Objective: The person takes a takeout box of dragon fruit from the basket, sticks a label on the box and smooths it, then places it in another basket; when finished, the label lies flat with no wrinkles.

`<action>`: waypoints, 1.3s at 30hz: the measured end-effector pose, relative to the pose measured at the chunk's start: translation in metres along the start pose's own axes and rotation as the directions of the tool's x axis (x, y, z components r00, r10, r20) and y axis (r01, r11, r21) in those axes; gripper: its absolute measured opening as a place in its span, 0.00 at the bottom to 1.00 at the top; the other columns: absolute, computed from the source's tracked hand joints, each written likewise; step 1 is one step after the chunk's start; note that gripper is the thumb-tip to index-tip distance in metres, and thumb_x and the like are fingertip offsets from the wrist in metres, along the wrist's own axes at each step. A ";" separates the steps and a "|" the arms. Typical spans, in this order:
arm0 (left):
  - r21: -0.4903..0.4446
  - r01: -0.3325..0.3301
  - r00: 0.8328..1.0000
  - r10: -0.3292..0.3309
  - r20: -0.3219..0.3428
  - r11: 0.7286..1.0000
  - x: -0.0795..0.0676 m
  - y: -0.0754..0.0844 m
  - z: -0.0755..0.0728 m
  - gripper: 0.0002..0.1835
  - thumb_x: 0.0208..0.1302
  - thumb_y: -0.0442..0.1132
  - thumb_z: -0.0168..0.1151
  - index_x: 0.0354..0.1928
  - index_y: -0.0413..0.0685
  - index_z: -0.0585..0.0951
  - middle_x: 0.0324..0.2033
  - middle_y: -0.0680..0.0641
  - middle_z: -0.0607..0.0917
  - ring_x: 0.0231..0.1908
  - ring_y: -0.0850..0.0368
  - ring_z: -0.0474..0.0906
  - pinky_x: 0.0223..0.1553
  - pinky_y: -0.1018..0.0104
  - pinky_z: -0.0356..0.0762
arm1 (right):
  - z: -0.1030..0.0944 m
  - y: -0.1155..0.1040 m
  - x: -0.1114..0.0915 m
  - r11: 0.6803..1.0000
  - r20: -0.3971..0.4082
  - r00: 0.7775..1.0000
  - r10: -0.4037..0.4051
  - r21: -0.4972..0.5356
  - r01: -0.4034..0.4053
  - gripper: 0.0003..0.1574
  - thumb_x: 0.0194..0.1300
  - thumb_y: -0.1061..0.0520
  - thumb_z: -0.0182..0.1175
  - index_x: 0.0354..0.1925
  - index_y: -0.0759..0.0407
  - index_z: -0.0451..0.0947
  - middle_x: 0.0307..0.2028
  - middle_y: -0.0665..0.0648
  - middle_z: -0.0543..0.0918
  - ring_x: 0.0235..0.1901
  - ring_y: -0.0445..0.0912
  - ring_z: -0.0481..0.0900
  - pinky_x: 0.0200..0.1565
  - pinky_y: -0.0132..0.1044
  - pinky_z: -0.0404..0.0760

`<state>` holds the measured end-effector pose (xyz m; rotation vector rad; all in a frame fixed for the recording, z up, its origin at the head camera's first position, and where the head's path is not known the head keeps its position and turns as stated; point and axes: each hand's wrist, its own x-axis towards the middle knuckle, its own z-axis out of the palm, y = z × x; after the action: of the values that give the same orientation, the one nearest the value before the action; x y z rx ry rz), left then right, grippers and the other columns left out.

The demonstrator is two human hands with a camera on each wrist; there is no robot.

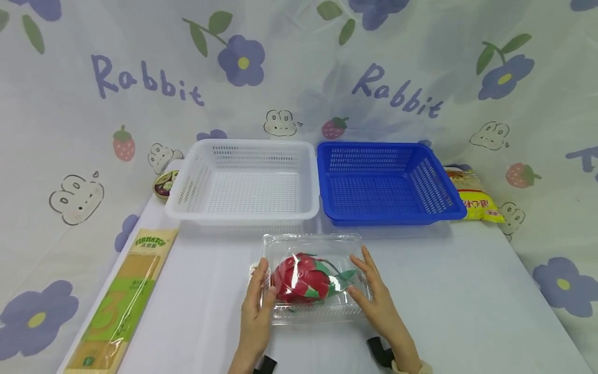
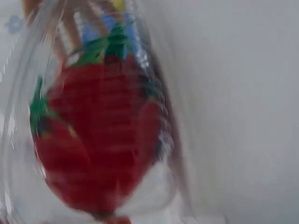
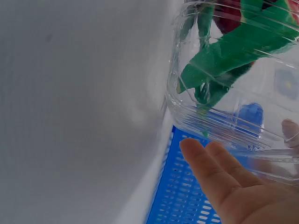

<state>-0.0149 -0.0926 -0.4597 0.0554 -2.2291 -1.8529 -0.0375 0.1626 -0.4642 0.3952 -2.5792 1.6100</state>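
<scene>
A clear plastic clamshell box [image 1: 313, 244] stands between both hands at the front middle of the table. Inside lies a red dragon fruit [image 1: 301, 278] with green leafy tips, which fills much of the blurred left wrist view. My left hand [image 1: 256, 306] grips the box's left side, thumb toward the front. At the right side my right hand [image 1: 380, 306] holds it, fingers spread along the edge and the thumb over the front part. From the right wrist, its straight fingers [image 3: 210, 168] show close by the ridged box rim.
Behind the box stand a white basket [image 1: 243, 215] and a blue basket [image 1: 392, 215], side by side. A long noodle packet [image 1: 121, 306] lies along the left edge. A yellow bag [image 1: 476, 200] sits beyond the blue basket, and a round container [image 1: 163, 185] shows beside the white one.
</scene>
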 end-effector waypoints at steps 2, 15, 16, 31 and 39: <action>-0.101 0.048 0.997 -0.054 -0.062 0.994 0.005 -0.004 -0.009 0.23 0.76 0.36 0.43 0.70 0.41 0.65 0.69 0.41 0.69 0.66 0.63 0.68 0.62 0.73 0.69 | 0.000 0.000 0.000 1.000 0.013 1.000 0.006 -0.001 -0.006 0.38 0.66 0.60 0.56 0.72 0.49 0.58 0.77 0.60 0.43 0.73 0.71 0.43 0.57 0.81 0.51; 0.285 0.335 0.934 -0.277 -0.225 0.898 0.016 -0.021 -0.032 0.34 0.54 0.28 0.67 0.65 0.42 0.70 0.54 0.30 0.78 0.45 0.35 0.82 0.41 0.51 0.84 | -0.002 0.003 0.001 1.000 0.024 1.000 0.006 -0.020 -0.005 0.38 0.66 0.61 0.55 0.72 0.47 0.59 0.77 0.60 0.44 0.73 0.70 0.44 0.57 0.80 0.53; 0.325 0.326 0.939 -0.265 -0.218 0.888 0.015 -0.020 -0.031 0.37 0.51 0.27 0.68 0.66 0.42 0.70 0.54 0.30 0.77 0.44 0.36 0.81 0.41 0.49 0.83 | -0.002 0.003 0.000 1.000 0.024 1.000 0.006 -0.024 -0.006 0.38 0.66 0.61 0.55 0.72 0.47 0.59 0.77 0.60 0.44 0.73 0.70 0.44 0.57 0.80 0.53; 0.577 0.285 0.958 -0.206 -0.200 0.766 0.009 -0.012 -0.032 0.45 0.42 0.25 0.75 0.66 0.35 0.67 0.49 0.32 0.81 0.39 0.35 0.79 0.30 0.51 0.74 | -0.001 0.002 -0.001 0.999 0.030 0.999 0.026 -0.024 -0.026 0.39 0.66 0.62 0.55 0.72 0.49 0.58 0.77 0.61 0.43 0.75 0.58 0.44 0.58 0.80 0.49; 0.587 0.392 0.920 -0.310 -0.240 0.708 0.009 -0.017 -0.051 0.34 0.46 0.38 0.76 0.57 0.35 0.75 0.27 0.45 0.85 0.27 0.50 0.74 0.21 0.66 0.61 | -0.002 0.001 0.000 1.000 0.044 0.999 0.017 -0.021 -0.016 0.39 0.66 0.63 0.56 0.72 0.49 0.57 0.77 0.60 0.42 0.73 0.33 0.41 0.58 0.81 0.49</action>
<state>-0.0149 -0.1468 -0.4667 0.7449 -2.7806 -1.0903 -0.0384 0.1649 -0.4646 0.4133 -2.6365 1.5959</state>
